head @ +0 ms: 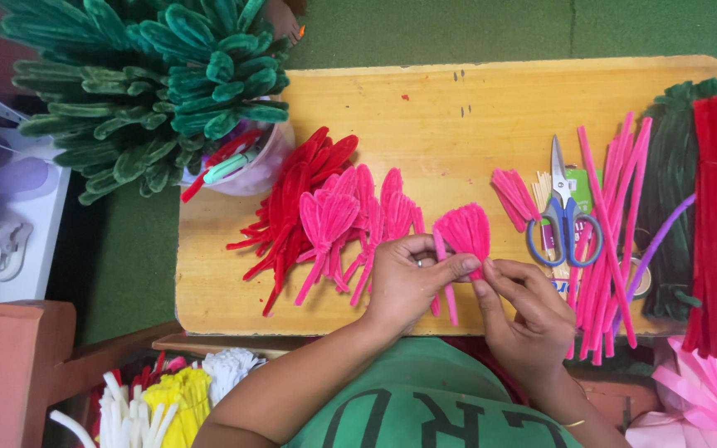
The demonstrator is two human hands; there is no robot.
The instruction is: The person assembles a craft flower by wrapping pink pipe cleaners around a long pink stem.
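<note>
We note left hand (408,278) and right hand (524,311) fingertips pinching the base of a fuzzy pink pipe-cleaner petal cluster (464,232) above the smooth wooden board (425,108), near blue-handled scissors (563,217).

One pair of scissors (563,217) lies on the one wooden tabletop (458,116). Left of the scissors sit two hands (412,282), one pink cup (259,170), and one small pink bundle (514,195). Right of the scissors lies one purple stick (661,241).
</note>
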